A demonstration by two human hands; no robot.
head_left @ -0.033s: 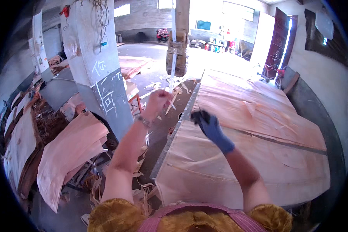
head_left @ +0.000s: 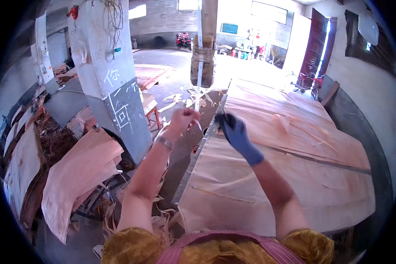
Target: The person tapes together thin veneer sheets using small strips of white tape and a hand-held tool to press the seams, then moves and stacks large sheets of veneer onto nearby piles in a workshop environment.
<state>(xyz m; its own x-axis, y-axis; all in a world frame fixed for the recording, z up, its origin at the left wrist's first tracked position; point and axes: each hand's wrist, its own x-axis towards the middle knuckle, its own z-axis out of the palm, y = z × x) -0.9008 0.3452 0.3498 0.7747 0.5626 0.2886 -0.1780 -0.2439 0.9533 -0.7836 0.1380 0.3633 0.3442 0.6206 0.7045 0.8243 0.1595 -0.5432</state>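
Note:
My bare left hand point(head_left: 183, 122), a band round its wrist, is closed in a pinch on the lower part of a white tape strip point(head_left: 199, 81). The strip runs down the front of a hanging wooden post with a brown bundle point(head_left: 202, 70) bound to it, and a short end sticks out below my fingers. To its right, my right hand point(head_left: 236, 133) wears a blue glove with dark fingers. Those fingers are curled above the left edge of the veneer sheets point(head_left: 268, 171); anything they grip is too dark to make out.
Broad pinkish veneer sheets cover the low table at my right, with a metal strip along its left edge. A concrete pillar point(head_left: 119, 88) stands left, beside bent veneer sheets point(head_left: 81, 176). Veneer scraps point(head_left: 169, 215) litter the floor. Farther back is a red stool point(head_left: 154, 115).
My left hand has moved slightly right and down along the white tape strip. My gloved right hand has shifted a little up and left, closer to my left hand.

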